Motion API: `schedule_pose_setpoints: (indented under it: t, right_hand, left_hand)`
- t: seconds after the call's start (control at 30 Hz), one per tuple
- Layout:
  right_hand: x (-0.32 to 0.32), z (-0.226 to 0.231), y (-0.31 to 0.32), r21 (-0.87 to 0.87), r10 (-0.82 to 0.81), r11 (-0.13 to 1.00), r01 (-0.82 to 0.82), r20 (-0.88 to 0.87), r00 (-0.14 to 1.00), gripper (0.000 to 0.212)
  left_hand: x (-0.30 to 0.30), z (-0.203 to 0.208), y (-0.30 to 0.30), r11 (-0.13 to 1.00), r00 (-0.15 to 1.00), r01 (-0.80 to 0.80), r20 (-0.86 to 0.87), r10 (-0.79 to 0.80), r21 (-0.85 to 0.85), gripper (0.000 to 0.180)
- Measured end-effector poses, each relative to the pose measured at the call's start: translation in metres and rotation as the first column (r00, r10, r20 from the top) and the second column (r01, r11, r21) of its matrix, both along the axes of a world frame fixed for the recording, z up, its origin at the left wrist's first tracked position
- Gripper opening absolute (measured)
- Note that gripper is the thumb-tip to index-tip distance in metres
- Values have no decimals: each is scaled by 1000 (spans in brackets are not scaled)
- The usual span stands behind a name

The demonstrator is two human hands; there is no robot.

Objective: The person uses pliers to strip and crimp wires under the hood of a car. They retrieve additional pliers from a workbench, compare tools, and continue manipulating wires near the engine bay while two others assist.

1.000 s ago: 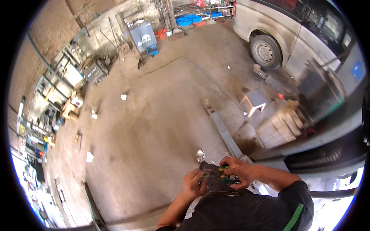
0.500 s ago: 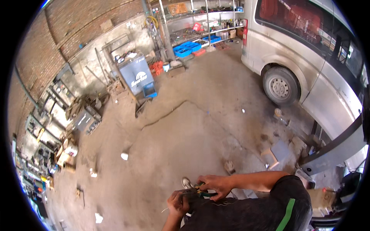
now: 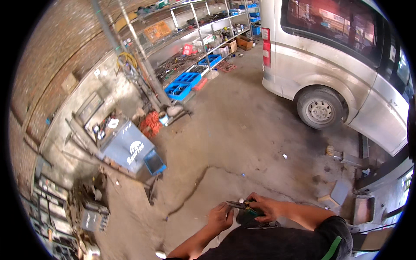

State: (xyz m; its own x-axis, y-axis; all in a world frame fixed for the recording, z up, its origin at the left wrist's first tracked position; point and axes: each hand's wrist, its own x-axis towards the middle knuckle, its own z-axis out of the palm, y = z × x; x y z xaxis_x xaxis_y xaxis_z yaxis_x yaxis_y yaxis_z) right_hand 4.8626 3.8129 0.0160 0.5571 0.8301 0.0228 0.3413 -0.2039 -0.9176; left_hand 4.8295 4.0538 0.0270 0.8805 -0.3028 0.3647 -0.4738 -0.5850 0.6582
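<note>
Low in front of my body, my right hand is closed around the handles of green-handled pliers. Their dark jaws point left, toward the fingertips of my left hand. That hand is pinched closed at the jaws, and a thin pale wire faintly shows sticking out on its left side. Whether the jaws grip the wire is too small to tell.
A silver van stands at the right, near a grey lift post. At the left is a grey machine cabinet with a blue tray. Shelves with blue bins line the back. A grey block lies on the floor.
The view has swung, so the van, shelves and cabinet sit lower and the cabinet further left. Both hands have come up and to the right in the picture, with the pliers still in my right hand.
</note>
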Motion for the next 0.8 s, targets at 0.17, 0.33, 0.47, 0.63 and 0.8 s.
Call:
schedule_pose_setpoints:
  t: [0.17,0.33,0.47,0.63,0.8]
  right_hand:
    - [230,-56,35,87,-105,991,107,-26,994,50]
    - [485,-50,68,9,-23,1000,24,-75,997,52]
    - [675,-44,77,8,57,998,-56,-47,997,53]
    - [917,-135,47,35,-51,997,62,-250,967,51]
    - [1136,-176,-2,137,-118,604,785,-959,258,42]
  left_hand:
    - [254,-52,32,990,997,5,80,-17,142,11]
    - [484,-60,58,984,987,-143,88,134,107,11]
    - [654,-57,66,977,978,-208,-18,209,45,6]
    - [896,-126,53,971,929,-222,-322,184,-86,12]
    - [1191,-162,19,991,901,-114,-428,71,-75,31]
